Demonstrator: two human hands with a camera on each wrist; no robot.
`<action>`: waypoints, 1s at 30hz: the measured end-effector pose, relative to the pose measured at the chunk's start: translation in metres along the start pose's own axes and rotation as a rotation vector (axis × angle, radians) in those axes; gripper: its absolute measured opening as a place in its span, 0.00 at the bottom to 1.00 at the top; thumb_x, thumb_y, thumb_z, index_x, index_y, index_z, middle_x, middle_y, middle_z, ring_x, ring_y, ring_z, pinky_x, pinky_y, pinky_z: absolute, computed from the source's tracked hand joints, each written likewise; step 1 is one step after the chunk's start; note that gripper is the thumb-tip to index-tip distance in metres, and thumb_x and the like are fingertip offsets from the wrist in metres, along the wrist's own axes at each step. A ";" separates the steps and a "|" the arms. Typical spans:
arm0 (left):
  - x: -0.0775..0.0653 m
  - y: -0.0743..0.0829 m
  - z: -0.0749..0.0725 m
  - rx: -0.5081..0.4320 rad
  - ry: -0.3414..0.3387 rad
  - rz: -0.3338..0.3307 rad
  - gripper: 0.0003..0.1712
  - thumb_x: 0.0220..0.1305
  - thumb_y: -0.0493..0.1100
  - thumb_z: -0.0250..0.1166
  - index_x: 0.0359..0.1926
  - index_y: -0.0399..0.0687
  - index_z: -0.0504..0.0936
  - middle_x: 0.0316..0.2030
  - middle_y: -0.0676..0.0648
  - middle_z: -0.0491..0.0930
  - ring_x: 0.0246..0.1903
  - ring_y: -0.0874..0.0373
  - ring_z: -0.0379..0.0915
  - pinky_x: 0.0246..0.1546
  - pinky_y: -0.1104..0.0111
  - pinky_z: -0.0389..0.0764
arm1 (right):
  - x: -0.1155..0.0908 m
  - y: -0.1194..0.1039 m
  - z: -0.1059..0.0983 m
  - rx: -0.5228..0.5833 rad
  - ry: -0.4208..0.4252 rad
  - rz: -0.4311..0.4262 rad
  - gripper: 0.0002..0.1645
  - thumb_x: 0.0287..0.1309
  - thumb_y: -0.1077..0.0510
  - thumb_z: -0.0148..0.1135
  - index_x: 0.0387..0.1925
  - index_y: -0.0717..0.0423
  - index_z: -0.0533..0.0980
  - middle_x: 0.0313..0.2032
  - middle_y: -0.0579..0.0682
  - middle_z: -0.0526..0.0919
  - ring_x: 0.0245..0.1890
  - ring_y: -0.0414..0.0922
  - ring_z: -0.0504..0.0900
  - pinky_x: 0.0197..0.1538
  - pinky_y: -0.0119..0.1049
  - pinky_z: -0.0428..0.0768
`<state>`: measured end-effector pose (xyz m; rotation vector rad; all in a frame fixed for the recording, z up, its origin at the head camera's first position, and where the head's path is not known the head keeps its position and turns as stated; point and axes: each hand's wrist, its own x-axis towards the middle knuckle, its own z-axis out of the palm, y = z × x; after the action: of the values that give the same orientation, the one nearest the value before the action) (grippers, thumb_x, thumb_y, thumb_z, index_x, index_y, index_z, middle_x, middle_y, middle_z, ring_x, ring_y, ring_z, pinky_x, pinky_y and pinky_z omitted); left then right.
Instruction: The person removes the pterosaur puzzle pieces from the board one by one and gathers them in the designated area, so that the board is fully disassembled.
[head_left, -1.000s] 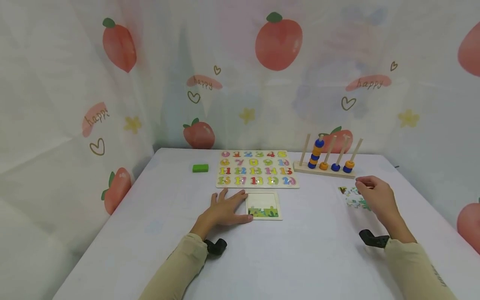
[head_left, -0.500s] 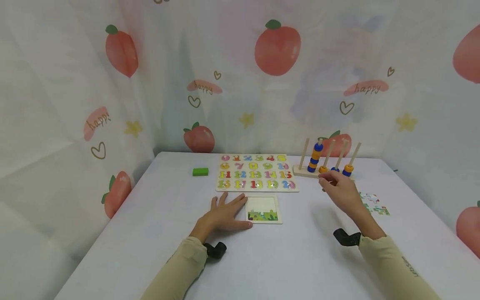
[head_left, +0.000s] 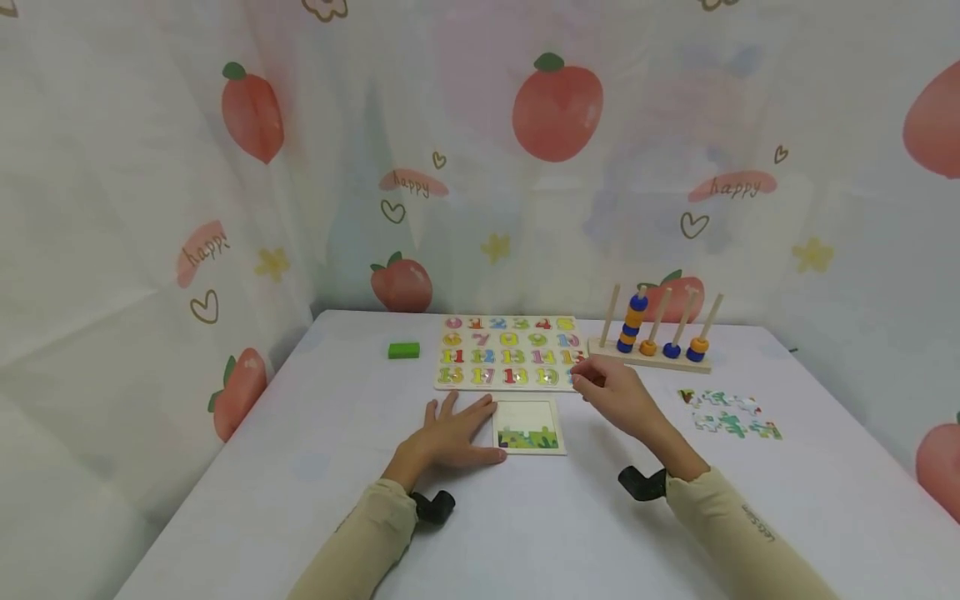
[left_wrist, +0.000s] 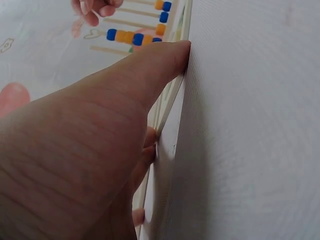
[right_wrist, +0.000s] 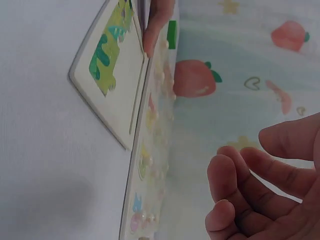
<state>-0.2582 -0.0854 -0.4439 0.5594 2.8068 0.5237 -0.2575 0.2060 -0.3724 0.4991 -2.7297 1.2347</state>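
In the head view, my left hand (head_left: 450, 435) lies spread on the table. Its thumb and fingertips touch the left edge of a small puzzle tray (head_left: 562, 425), whose bottom strip is filled with green puzzle pieces (head_left: 528, 438). My right hand (head_left: 611, 392) is raised to the right of that tray, over the corner of the number board. Loosely bent fingers (right_wrist: 222, 177) show in the right wrist view, with nothing seen between them and the thumb. Several loose puzzle pieces (head_left: 731, 423) lie in two rows on the table to the right.
Behind the tray lies a number board (head_left: 510, 356) with coloured numerals. A bead stacker (head_left: 652, 358) with upright pegs and blue and orange beads stands at the back right. A green block (head_left: 403, 351) sits at the back left, before a fruit-printed curtain (head_left: 465, 208).
My right hand has moved left from the loose pieces to near the puzzle tray, leaving those pieces in full sight. The left hand stays at the tray's edge. The head view has tilted slightly upward.
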 end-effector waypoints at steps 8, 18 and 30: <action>-0.001 0.001 0.000 -0.007 0.012 -0.009 0.52 0.66 0.74 0.66 0.84 0.62 0.63 0.84 0.58 0.54 0.83 0.37 0.33 0.78 0.35 0.33 | 0.007 -0.010 0.027 -0.033 -0.104 -0.050 0.12 0.77 0.60 0.61 0.52 0.64 0.82 0.40 0.54 0.86 0.38 0.47 0.80 0.44 0.40 0.83; -0.002 0.002 0.002 -0.019 0.023 0.001 0.52 0.66 0.74 0.67 0.83 0.60 0.65 0.84 0.55 0.56 0.83 0.35 0.35 0.77 0.33 0.35 | 0.009 -0.018 0.061 -0.061 -0.308 -0.170 0.10 0.72 0.62 0.66 0.49 0.65 0.83 0.32 0.44 0.83 0.33 0.41 0.78 0.38 0.35 0.80; -0.001 0.001 0.002 -0.014 0.032 0.014 0.52 0.66 0.75 0.66 0.83 0.60 0.65 0.84 0.56 0.56 0.83 0.36 0.34 0.77 0.33 0.34 | 0.018 -0.021 0.078 -0.103 -0.388 -0.208 0.09 0.65 0.67 0.71 0.45 0.66 0.83 0.29 0.45 0.83 0.29 0.39 0.77 0.36 0.34 0.79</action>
<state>-0.2562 -0.0849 -0.4448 0.5730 2.8290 0.5592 -0.2641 0.1303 -0.4051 1.0805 -2.9263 1.0307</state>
